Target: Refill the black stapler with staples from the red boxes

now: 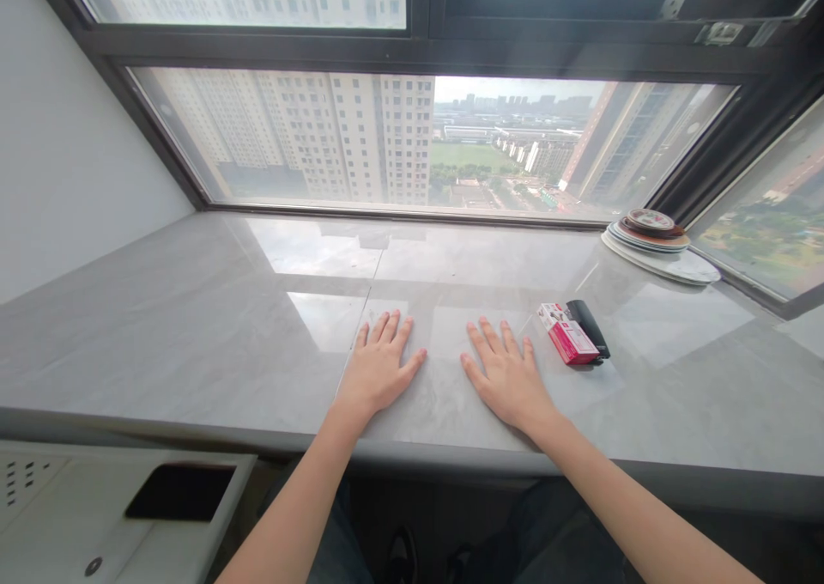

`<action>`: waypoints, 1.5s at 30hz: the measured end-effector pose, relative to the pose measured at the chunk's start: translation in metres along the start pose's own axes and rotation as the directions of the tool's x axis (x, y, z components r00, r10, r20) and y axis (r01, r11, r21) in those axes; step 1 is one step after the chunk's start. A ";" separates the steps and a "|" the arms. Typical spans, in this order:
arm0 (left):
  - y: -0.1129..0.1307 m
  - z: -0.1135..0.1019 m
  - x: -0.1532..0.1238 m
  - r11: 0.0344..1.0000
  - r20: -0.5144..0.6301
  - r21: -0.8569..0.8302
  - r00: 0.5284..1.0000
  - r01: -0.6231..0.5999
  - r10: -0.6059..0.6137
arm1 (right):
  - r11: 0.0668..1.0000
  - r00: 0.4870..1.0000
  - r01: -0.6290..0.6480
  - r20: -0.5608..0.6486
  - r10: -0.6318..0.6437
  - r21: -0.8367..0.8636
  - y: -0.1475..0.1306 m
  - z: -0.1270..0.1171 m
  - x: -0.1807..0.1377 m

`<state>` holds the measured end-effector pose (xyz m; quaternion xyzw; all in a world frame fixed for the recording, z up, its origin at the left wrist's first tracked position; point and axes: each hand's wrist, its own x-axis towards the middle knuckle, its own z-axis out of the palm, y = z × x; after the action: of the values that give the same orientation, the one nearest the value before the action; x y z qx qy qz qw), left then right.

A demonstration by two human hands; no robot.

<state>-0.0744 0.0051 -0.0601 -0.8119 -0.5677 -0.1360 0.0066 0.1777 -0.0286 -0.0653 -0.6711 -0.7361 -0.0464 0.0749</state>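
My left hand lies flat on the grey marble sill, palm down, fingers stretched out and holding nothing. My right hand rests the same way a short gap to its right, also empty. Just right of my right hand, and apart from it, lies a small red and white box. A black stapler-like object lies against the box's far side.
A stack of round plates sits at the sill's back right corner by the window. A large window runs along the back. A white cabinet with a dark slot stands below left of the sill.
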 end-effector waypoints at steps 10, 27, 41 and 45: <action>0.008 0.000 -0.002 0.999 -0.003 0.041 1.000 -0.018 0.018 | 1.000 1.000 -0.007 0.004 0.007 -0.014 -0.001 0.002 0.000; 0.018 0.000 -0.003 1.000 0.016 0.027 1.000 -0.015 0.015 | 1.000 1.000 -0.008 0.028 0.008 -0.013 -0.004 -0.003 -0.002; 0.021 -0.002 0.002 0.997 0.028 -0.010 0.997 -0.075 0.076 | 1.000 0.999 -0.016 0.039 0.016 0.012 -0.006 -0.003 -0.001; 0.020 -0.002 0.002 0.997 0.022 -0.011 0.997 -0.070 0.070 | 1.000 1.000 -0.014 0.011 0.014 0.007 -0.006 -0.002 -0.001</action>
<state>-0.0554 -0.0002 -0.0551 -0.8328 -0.5383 -0.1296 0.0009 0.1721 -0.0310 -0.0634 -0.6764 -0.7318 -0.0396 0.0736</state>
